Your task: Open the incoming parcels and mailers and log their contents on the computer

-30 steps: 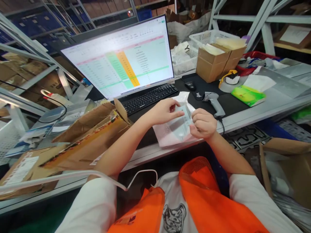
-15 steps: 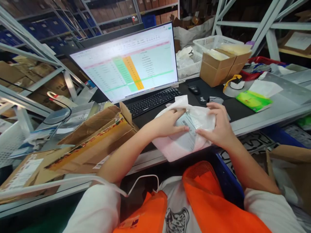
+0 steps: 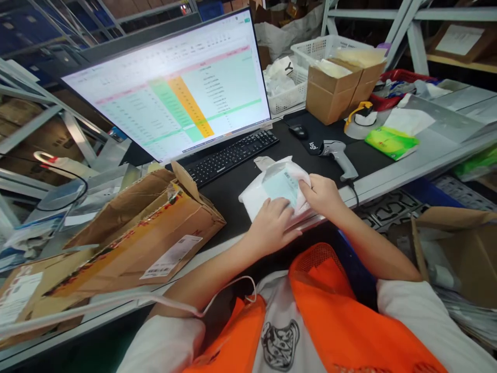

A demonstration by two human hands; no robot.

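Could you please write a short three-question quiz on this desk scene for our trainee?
1. True or false: the keyboard lies in front of the screen.
2. Which hand grips the right-hand edge of the white package? A) left B) right C) neither
3. Fill in: in the picture, the green packet lies to the ____ of the scanner.

Key: 1. True. 2. B, the right hand. 3. right.

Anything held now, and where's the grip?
Right hand: flat, white soft-wrapped package, by its right edge. Left hand lies on its near side; whether it grips can't be told.
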